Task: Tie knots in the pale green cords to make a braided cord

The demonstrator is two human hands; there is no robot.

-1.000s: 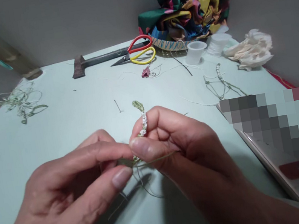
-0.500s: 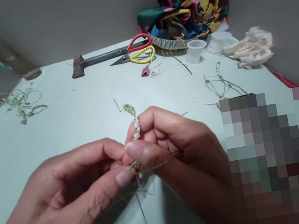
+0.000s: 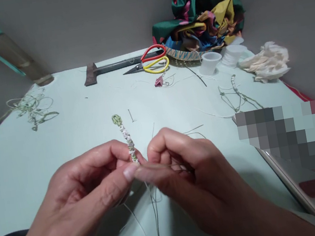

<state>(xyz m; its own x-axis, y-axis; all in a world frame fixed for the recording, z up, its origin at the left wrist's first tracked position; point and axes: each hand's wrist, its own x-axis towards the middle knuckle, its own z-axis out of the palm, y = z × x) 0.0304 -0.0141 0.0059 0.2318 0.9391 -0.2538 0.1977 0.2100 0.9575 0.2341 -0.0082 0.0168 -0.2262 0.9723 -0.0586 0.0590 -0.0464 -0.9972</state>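
A green and white knotted cord [image 3: 127, 138], its green loop end uppermost, stands up from between the thumb and forefinger of my left hand [image 3: 85, 190], which pinches it near its lower end. My right hand [image 3: 193, 172] is closed, fingers curled around thin cord strands [image 3: 168, 166] that run across from the knotwork. Its thumb tip presses close beside my left thumb, over the lowest knots, which are hidden. Loose thin strands [image 3: 156, 223] hang down below both hands. A pin [image 3: 131, 115] lies on the table just beyond the cord.
At the back lie a hammer-like tool [image 3: 115, 66] and red-and-yellow-handled scissors [image 3: 148, 65], with a pink binder clip [image 3: 158, 81] nearby. Plastic cups [image 3: 210, 64], crumpled tissue [image 3: 267, 61] and bundled fabric [image 3: 202, 5] are at right. Tangled cords [image 3: 33, 104] lie left; a partly pixelated device [image 3: 285, 177] lies right.
The knotted cord has shifted left and now leans left, with more of it showing above my left fingers. My right fingertips have moved off its upper part, rightward and down.
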